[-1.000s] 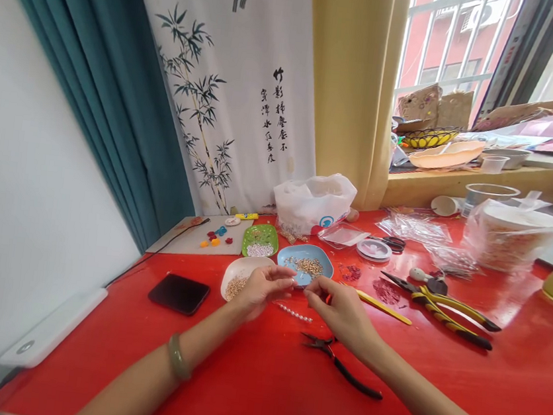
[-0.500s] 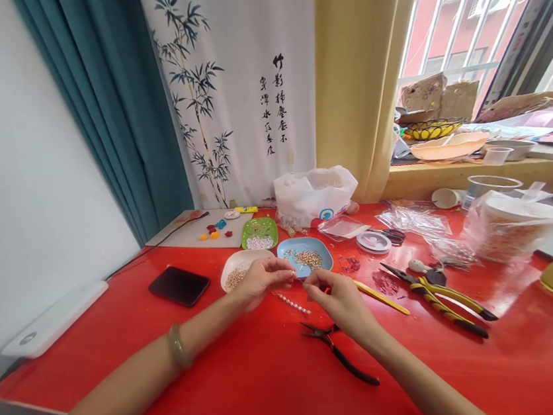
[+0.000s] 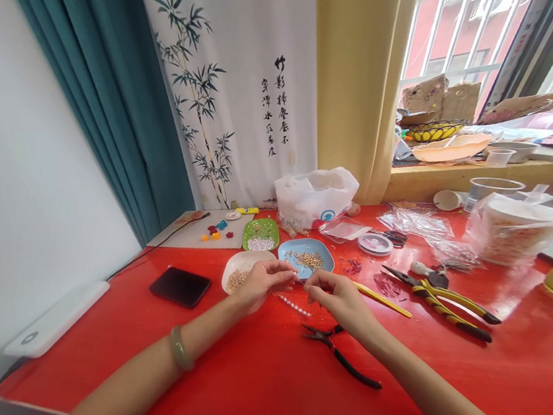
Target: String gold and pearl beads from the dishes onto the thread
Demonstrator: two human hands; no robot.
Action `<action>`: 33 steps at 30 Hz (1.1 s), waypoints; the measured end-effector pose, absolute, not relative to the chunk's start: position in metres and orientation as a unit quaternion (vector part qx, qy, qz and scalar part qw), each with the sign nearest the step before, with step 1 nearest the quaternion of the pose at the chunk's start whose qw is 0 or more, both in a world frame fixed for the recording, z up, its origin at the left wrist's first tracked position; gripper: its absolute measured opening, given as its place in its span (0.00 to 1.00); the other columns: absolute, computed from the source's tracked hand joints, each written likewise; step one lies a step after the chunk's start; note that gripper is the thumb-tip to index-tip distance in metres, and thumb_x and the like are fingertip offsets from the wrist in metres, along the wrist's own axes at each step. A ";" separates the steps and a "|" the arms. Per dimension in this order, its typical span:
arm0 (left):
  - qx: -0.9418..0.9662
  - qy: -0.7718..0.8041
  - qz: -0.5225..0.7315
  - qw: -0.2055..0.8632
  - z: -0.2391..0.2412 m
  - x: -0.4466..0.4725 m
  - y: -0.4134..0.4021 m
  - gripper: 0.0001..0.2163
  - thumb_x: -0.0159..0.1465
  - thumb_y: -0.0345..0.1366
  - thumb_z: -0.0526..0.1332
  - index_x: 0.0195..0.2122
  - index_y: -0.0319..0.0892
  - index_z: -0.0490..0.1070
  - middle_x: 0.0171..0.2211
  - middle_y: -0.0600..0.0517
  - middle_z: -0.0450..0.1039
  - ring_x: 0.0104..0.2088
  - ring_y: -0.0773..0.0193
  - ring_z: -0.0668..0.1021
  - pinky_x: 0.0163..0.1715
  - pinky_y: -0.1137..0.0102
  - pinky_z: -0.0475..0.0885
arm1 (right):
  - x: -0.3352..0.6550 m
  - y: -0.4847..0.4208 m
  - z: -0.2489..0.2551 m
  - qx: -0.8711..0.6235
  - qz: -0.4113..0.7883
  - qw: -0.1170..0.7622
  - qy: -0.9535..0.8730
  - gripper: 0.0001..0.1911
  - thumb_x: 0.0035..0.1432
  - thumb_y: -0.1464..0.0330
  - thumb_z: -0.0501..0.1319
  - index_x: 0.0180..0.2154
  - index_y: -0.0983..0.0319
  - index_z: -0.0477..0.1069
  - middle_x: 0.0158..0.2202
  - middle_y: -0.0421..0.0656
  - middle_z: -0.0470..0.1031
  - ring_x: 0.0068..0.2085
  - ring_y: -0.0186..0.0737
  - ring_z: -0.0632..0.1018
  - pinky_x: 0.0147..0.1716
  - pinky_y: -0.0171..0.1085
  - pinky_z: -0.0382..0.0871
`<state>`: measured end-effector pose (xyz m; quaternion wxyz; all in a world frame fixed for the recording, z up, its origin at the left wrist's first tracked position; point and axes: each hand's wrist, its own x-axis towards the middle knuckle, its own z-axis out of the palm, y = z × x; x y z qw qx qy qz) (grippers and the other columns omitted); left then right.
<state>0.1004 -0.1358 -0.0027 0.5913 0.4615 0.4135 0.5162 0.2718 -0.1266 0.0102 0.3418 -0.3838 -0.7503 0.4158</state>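
Left hand (image 3: 261,287) and right hand (image 3: 338,299) were pinched closed, on what I couldn't tell (too fine); one white bead strand (image 3: 295,305) lay strung at their six o'clock, gold beads (image 3: 312,259) loose at twelve.

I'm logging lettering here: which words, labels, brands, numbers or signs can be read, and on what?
"竹影掃": curtain, right column.
"潭水": curtain, left column; other characters unclear.
Tube: print too small.
Bag: blue mark too blurred.

Left hand (image 3: 263,286) and right hand (image 3: 338,300) were held over red table (image 3: 247,377), fingertips close together; bead strand (image 3: 295,305) lay near both, blue dish (image 3: 305,244) stood beyond, black-handled pliers (image 3: 325,338) lay nearer.
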 end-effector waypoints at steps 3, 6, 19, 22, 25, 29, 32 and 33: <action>0.461 0.415 0.516 0.591 -0.004 0.100 -0.136 0.11 0.45 0.36 0.68 0.29 0.37 0.73 0.27 0.51 0.73 0.29 0.68 0.74 0.34 0.71 0.69 | 0.272 -0.127 0.011 -0.385 0.416 0.344 -0.749 0.07 0.46 0.69 0.51 0.21 0.62 0.65 0.20 0.39 0.69 0.24 0.34 0.68 0.25 0.32 0.59; 0.457 0.426 0.515 0.587 -0.005 0.101 -0.136 0.12 0.43 0.36 0.68 0.28 0.38 0.73 0.27 0.51 0.74 0.30 0.66 0.75 0.35 0.71 0.69 | 0.272 -0.127 0.011 -0.388 0.415 0.346 -0.746 0.07 0.47 0.69 0.51 0.20 0.62 0.64 0.20 0.39 0.69 0.24 0.33 0.68 0.25 0.32 0.59; 0.477 0.440 0.502 0.572 -0.009 0.101 -0.134 0.11 0.43 0.36 0.69 0.27 0.37 0.73 0.27 0.51 0.75 0.30 0.67 0.75 0.36 0.71 0.69 | 0.273 -0.129 0.006 -0.395 0.327 0.380 -0.770 0.07 0.46 0.70 0.51 0.19 0.62 0.62 0.17 0.36 0.61 0.21 0.31 0.62 0.21 0.30 0.55; 0.481 0.442 0.500 0.568 -0.010 0.100 -0.133 0.11 0.43 0.36 0.69 0.27 0.37 0.73 0.27 0.51 0.75 0.30 0.66 0.75 0.35 0.71 0.69 | 0.273 -0.129 0.007 -0.396 0.326 0.379 -0.770 0.07 0.45 0.70 0.50 0.19 0.62 0.61 0.16 0.36 0.60 0.20 0.30 0.62 0.21 0.30 0.55; 0.481 0.442 0.501 0.568 -0.010 0.101 -0.133 0.11 0.42 0.36 0.69 0.27 0.38 0.73 0.26 0.52 0.74 0.29 0.67 0.75 0.35 0.71 0.69 | 0.273 -0.129 0.007 -0.397 0.327 0.376 -0.771 0.07 0.45 0.71 0.50 0.19 0.62 0.61 0.17 0.36 0.61 0.20 0.30 0.62 0.21 0.30 0.55; 0.475 0.445 0.500 0.571 -0.010 0.101 -0.134 0.11 0.42 0.36 0.69 0.26 0.38 0.73 0.26 0.52 0.74 0.29 0.67 0.75 0.36 0.70 0.69 | 0.273 -0.128 0.006 -0.392 0.325 0.376 -0.774 0.07 0.46 0.72 0.51 0.19 0.62 0.62 0.17 0.36 0.63 0.21 0.31 0.63 0.21 0.30 0.56; 0.467 0.443 0.503 0.577 -0.009 0.101 -0.134 0.11 0.42 0.35 0.69 0.26 0.37 0.73 0.25 0.52 0.74 0.29 0.67 0.75 0.36 0.70 0.69 | 0.273 -0.129 0.006 -0.388 0.328 0.375 -0.775 0.07 0.46 0.71 0.50 0.19 0.62 0.62 0.17 0.36 0.62 0.21 0.31 0.62 0.21 0.30 0.56; 0.465 0.441 0.504 0.579 -0.009 0.101 -0.134 0.11 0.42 0.35 0.69 0.26 0.37 0.73 0.25 0.52 0.74 0.28 0.68 0.75 0.36 0.70 0.69 | 0.273 -0.129 0.007 -0.388 0.330 0.374 -0.775 0.07 0.46 0.71 0.50 0.19 0.62 0.62 0.17 0.36 0.62 0.21 0.30 0.62 0.21 0.30 0.56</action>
